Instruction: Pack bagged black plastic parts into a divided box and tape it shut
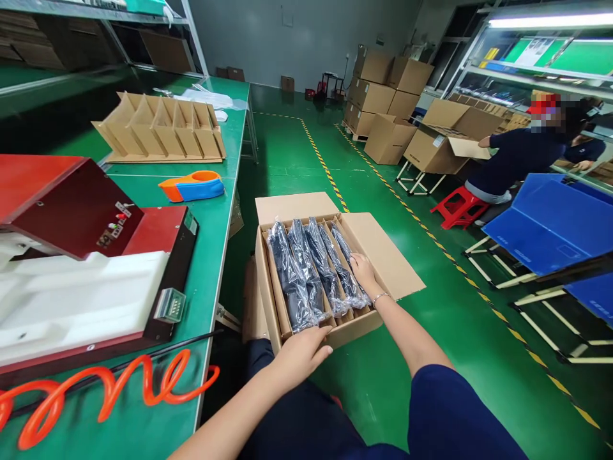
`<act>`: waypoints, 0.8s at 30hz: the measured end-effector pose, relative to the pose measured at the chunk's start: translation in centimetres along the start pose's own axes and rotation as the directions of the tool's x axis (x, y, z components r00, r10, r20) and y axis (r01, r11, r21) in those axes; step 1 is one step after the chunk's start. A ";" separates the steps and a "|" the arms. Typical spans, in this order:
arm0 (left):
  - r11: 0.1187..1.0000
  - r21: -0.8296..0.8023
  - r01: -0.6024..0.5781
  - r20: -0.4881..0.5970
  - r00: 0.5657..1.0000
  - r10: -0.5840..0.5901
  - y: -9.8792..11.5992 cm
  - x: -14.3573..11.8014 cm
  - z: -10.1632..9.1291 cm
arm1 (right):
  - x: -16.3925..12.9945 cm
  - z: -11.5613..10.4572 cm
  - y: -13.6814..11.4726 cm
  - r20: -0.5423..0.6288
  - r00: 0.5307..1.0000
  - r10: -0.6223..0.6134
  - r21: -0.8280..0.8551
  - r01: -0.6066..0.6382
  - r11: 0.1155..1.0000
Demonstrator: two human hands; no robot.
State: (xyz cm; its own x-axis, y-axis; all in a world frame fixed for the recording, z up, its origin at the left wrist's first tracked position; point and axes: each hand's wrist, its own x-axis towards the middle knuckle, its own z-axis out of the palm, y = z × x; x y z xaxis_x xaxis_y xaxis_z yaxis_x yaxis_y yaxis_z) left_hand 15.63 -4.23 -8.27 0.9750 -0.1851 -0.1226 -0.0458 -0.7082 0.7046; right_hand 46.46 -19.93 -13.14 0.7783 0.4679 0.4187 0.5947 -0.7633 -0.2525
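Note:
An open cardboard box (357, 335) stands before me, tilted in the view, its flaps folded outward. Inside, long black items in clear plastic bags (293, 278) lie side by side between cardboard dividers. My right hand (364, 273) reaches over the box's right side, with its fingers closed on the rightmost bagged black item (341, 243); the fingertips are partly hidden. At the near edge, my left hand (304, 354) grips the box wall, fingers over the rim and thumb outside.
On the green workbench (211, 220) at left are a cardboard divider set (165, 131), an orange-and-blue tape dispenser (194, 186), a red machine (96, 211) and a coiled orange hose (110, 390). A seated co-worker (524, 156) handles another box (431, 150) at right, near blue bins (555, 223).

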 end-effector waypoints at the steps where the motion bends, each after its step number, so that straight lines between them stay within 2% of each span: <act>1: 1.000 0.008 -0.009 0.002 1.000 0.009 0.0 0.0 0.0 | -0.1 0.0 0.0 -0.007 1.000 -0.011 0.014 0.011 1.000; 6: 0.999 0.022 -0.029 -0.010 1.000 0.030 -0.3 0.1 0.1 | -0.2 -0.3 -1.1 -0.047 0.995 -0.086 0.091 0.090 0.992; 10: 0.999 0.041 -0.010 -0.042 0.999 0.012 -1.1 0.1 0.5 | -1.5 -0.8 -2.2 -0.056 0.974 -0.220 0.213 0.227 0.950; 12: 1.000 0.008 0.008 -0.108 0.994 -0.008 -1.9 0.1 1.0 | -2.6 -0.9 -2.7 -0.037 0.953 -0.299 0.282 0.297 0.912; 14: 0.994 -0.097 0.057 -0.244 0.967 -0.079 -3.0 0.4 1.4 | -3.4 -0.8 -3.3 -0.019 0.928 -0.372 0.349 0.354 0.868; 15: 0.980 -0.176 0.088 -0.328 0.934 -0.143 -3.6 0.7 1.3 | -3.5 -0.7 -3.7 -0.014 0.916 -0.400 0.379 0.375 0.846; 16: 0.957 -0.269 0.113 -0.416 0.882 -0.221 -4.2 1.2 1.0 | -3.2 -0.7 -4.1 -0.014 0.907 -0.421 0.407 0.390 0.826; 18: 0.895 -0.428 0.127 -0.556 0.744 -0.371 -5.3 2.9 -0.5 | -1.9 -0.5 -5.0 -0.024 0.897 -0.442 0.452 0.404 0.795; 20: 0.859 -0.497 0.124 -0.638 0.619 -0.458 -6.2 5.4 -3.0 | 0.4 -0.4 -5.8 -0.043 0.899 -0.436 0.486 0.400 0.777; 24: 0.841 -0.501 0.204 -0.699 0.478 -0.532 -8.1 11.8 -8.3 | 5.3 0.2 -5.9 -0.066 0.932 -0.357 0.531 0.335 0.778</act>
State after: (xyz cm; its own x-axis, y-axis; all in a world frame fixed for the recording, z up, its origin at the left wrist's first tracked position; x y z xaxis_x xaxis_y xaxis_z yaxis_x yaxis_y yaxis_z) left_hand 29.35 5.03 -9.61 0.6422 0.7646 0.0547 0.2692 -0.2918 0.9178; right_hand 47.09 -12.84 -9.59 0.5000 0.6787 0.5379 0.8307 -0.2003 -0.5194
